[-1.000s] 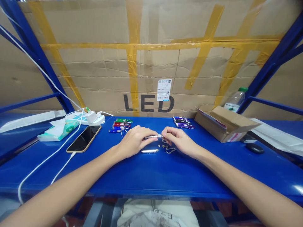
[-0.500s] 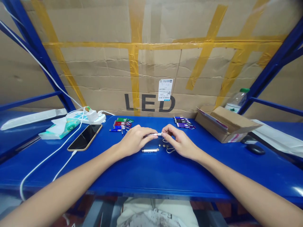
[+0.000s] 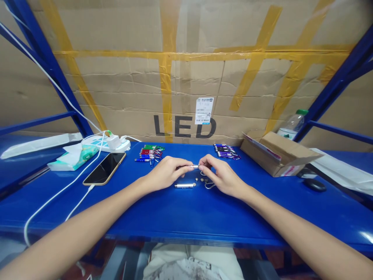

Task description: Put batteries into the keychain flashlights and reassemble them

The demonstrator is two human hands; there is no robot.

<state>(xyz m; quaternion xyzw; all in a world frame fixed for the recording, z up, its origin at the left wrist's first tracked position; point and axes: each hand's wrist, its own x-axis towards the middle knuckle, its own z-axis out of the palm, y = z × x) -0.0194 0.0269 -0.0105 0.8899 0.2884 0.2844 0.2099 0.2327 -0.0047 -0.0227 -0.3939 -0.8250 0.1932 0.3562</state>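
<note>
A slim silver penlight (image 3: 194, 166) lies level between my two hands, above the blue table. My left hand (image 3: 167, 173) is closed round its left part, thumb and fingers pinching it. The fingertips of my right hand (image 3: 220, 173) pinch its right end. Below them a second silver penlight body (image 3: 183, 186) lies on the table, with a small button cell (image 3: 194, 185) at its right end. More small button cells (image 3: 201, 179) lie to the right of it. A silver carabiner clip (image 3: 209, 185) rests under my right hand, partly covered by it.
Green, red and blue penlights with clips (image 3: 150, 153) lie back left; purple and black ones (image 3: 225, 151) back right. A phone (image 3: 105, 169), tissue pack (image 3: 74, 157) and power strip (image 3: 116, 146) stand left. An open cardboard box (image 3: 279, 153) and black mouse (image 3: 314, 184) are right.
My hands have come very slightly closer together along the silver penlight, and less of it shows between them. The things on the table have not moved.
</note>
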